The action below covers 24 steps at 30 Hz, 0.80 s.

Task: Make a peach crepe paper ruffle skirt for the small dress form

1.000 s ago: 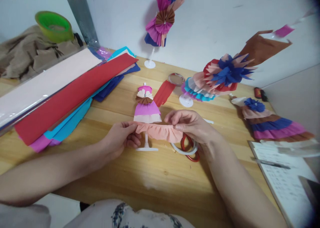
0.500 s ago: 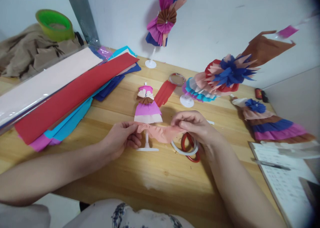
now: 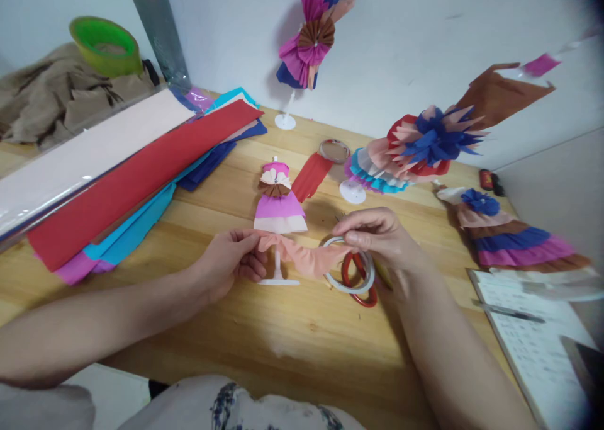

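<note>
A strip of gathered peach crepe paper [image 3: 311, 260] hangs in a shallow curve between my two hands. My left hand [image 3: 238, 254] pinches its left end, and my right hand [image 3: 375, 231] pinches its right end. Just behind the strip stands a small dress form [image 3: 279, 213] in a paper dress of pink, white, brown and violet layers, on a white base. Under the right hand lie a white tape roll [image 3: 334, 282] and a red ring-shaped roll [image 3: 365, 301], partly hidden.
Folded crepe sheets, a red one [image 3: 141, 184] on top, lie at left. A red paper strip [image 3: 311, 175] and clear tape roll [image 3: 335, 150] lie behind the dress form. More paper dresses [image 3: 391, 156] stand behind. A notebook [image 3: 509, 339] with a pen is at right.
My right hand has moved slightly right and the strip's right part now sags lower, showing more of the white tape roll. My left hand keeps its place.
</note>
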### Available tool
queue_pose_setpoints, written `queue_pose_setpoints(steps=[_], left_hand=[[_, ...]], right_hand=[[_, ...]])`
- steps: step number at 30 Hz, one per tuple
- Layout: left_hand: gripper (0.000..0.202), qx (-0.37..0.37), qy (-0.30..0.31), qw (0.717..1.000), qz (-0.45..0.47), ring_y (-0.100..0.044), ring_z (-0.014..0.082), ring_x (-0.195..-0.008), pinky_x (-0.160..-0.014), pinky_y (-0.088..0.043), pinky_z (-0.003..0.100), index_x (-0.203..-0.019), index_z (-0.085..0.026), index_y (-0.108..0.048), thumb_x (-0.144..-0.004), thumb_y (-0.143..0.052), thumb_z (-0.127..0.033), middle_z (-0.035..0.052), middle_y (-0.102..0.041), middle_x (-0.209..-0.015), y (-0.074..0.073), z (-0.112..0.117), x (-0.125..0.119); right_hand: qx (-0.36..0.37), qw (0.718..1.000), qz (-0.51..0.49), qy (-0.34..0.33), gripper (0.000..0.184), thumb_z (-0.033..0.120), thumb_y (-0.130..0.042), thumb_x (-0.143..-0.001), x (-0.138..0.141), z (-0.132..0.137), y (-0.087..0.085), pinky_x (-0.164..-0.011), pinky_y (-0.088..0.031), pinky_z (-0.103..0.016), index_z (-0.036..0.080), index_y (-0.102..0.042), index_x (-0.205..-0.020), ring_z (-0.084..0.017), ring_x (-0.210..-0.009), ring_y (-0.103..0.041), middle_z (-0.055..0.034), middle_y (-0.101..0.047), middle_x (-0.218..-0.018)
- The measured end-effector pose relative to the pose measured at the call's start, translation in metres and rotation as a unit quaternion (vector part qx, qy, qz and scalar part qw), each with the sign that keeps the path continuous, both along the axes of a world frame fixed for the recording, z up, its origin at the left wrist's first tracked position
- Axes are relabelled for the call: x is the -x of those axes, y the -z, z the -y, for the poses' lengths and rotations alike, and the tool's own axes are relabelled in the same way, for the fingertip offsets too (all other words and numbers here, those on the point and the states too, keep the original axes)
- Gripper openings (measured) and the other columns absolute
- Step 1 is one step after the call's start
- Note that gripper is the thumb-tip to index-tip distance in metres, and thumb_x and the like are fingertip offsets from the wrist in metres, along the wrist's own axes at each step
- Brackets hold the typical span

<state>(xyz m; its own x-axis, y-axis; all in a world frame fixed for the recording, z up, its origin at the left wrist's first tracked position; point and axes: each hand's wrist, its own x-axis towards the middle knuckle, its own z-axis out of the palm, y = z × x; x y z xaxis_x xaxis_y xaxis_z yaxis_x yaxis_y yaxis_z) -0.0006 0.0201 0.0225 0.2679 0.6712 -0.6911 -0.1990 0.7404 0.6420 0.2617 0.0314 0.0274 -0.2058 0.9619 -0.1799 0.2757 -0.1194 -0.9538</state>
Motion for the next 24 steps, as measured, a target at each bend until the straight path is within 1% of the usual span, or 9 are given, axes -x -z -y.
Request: queue_pose_setpoints(steps=[4, 6, 8, 10, 13, 16, 18, 21, 24], left_hand=[[0.027, 0.000, -0.003, 1.000, -0.006, -0.055, 0.0089, -0.035, -0.033, -0.043, 0.016, -0.063, -0.011, -0.059, -0.089, -0.058, -0.017, 0.0012, -0.060, -0.051, 0.000, -0.001, -0.001], [0.027, -0.002, 0.000, 1.000, -0.004, -0.055, 0.0086, -0.035, -0.033, -0.044, 0.016, -0.062, -0.011, -0.059, -0.089, -0.059, -0.018, 0.0013, -0.060, -0.052, 0.000, -0.001, -0.001], [0.029, -0.003, 0.002, 1.000, -0.004, -0.055, 0.0083, -0.035, -0.033, -0.044, 0.015, -0.062, -0.010, -0.059, -0.090, -0.057, -0.018, 0.0017, -0.060, -0.053, 0.000, -0.001, -0.002], [0.031, -0.001, 0.003, 1.000, -0.005, -0.055, 0.0082, -0.035, -0.033, -0.044, 0.015, -0.062, -0.010, -0.059, -0.092, -0.053, -0.016, 0.0021, -0.060, -0.053, 0.000, -0.001, -0.002], [0.030, 0.001, -0.001, 1.000, -0.004, -0.056, 0.0088, -0.036, -0.034, -0.044, 0.016, -0.063, -0.010, -0.059, -0.091, -0.053, -0.015, 0.0020, -0.060, -0.053, 0.000, -0.001, -0.002], [0.029, 0.001, -0.003, 1.000, 0.001, -0.056, 0.0086, -0.036, -0.034, -0.045, 0.016, -0.063, -0.010, -0.059, -0.091, -0.055, -0.015, 0.0029, -0.061, -0.054, -0.001, -0.001, -0.001], [0.031, 0.005, -0.003, 1.000, -0.001, -0.056, 0.0087, -0.036, -0.034, -0.044, 0.016, -0.063, -0.010, -0.059, -0.093, -0.049, -0.013, 0.0031, -0.061, -0.054, -0.001, -0.001, -0.001], [0.034, 0.011, -0.001, 1.000, 0.000, -0.056, 0.0089, -0.036, -0.034, -0.044, 0.016, -0.066, -0.009, -0.060, -0.095, -0.044, -0.011, 0.0031, -0.061, -0.053, -0.002, -0.001, -0.002], [0.034, 0.014, -0.004, 1.000, 0.001, -0.055, 0.0084, -0.036, -0.034, -0.044, 0.016, -0.065, -0.009, -0.060, -0.095, -0.044, -0.011, 0.0031, -0.061, -0.054, -0.003, -0.001, -0.003]], right_hand=[[-0.154, 0.982, 0.077, 0.082, 0.027, 0.049, -0.069, -0.075, 0.002, 0.002, -0.004, -0.050, -0.040, -0.031, 0.021, -0.073, -0.077, -0.016, -0.053, -0.051, -0.0047, -0.063, -0.062], [-0.220, 0.966, 0.098, 0.090, 0.020, 0.042, -0.066, -0.080, 0.008, 0.003, -0.009, -0.052, -0.041, -0.032, 0.022, -0.071, -0.078, -0.017, -0.054, -0.052, -0.0043, -0.061, -0.061], [-0.286, 0.947, 0.141, 0.050, 0.011, 0.033, -0.066, -0.082, 0.017, 0.003, -0.013, -0.059, -0.045, -0.034, 0.023, -0.068, -0.079, -0.019, -0.062, -0.056, -0.0047, -0.062, -0.066], [-0.342, 0.916, 0.203, -0.043, 0.007, 0.027, -0.064, -0.083, 0.029, 0.002, -0.015, -0.072, -0.048, -0.038, 0.022, -0.068, -0.085, -0.023, -0.079, -0.061, -0.0076, -0.067, -0.082], [-0.420, 0.849, 0.286, -0.147, 0.016, 0.022, -0.057, -0.088, 0.048, -0.004, -0.011, -0.079, -0.048, -0.041, 0.020, -0.066, -0.100, -0.026, -0.095, -0.060, -0.0119, -0.066, -0.106], [-0.451, 0.787, 0.376, -0.188, 0.024, 0.017, -0.053, -0.089, 0.062, -0.012, -0.001, -0.079, -0.046, -0.041, 0.016, -0.064, -0.110, -0.029, -0.100, -0.057, -0.0149, -0.064, -0.116], [-0.471, 0.765, 0.396, -0.191, 0.024, 0.013, -0.050, -0.089, 0.067, -0.016, 0.004, -0.075, -0.046, -0.041, 0.014, -0.064, -0.108, -0.029, -0.097, -0.057, -0.0162, -0.065, -0.115], [-0.487, 0.766, 0.386, -0.164, 0.021, 0.010, -0.047, -0.089, 0.073, -0.018, 0.007, -0.071, -0.047, -0.039, 0.014, -0.067, -0.093, -0.027, -0.090, -0.058, -0.0149, -0.068, -0.105], [-0.484, 0.801, 0.336, -0.108, 0.018, 0.009, -0.048, -0.086, 0.076, -0.017, 0.009, -0.071, -0.050, -0.036, 0.015, -0.065, -0.082, -0.024, -0.085, -0.060, -0.0127, -0.069, -0.093]])
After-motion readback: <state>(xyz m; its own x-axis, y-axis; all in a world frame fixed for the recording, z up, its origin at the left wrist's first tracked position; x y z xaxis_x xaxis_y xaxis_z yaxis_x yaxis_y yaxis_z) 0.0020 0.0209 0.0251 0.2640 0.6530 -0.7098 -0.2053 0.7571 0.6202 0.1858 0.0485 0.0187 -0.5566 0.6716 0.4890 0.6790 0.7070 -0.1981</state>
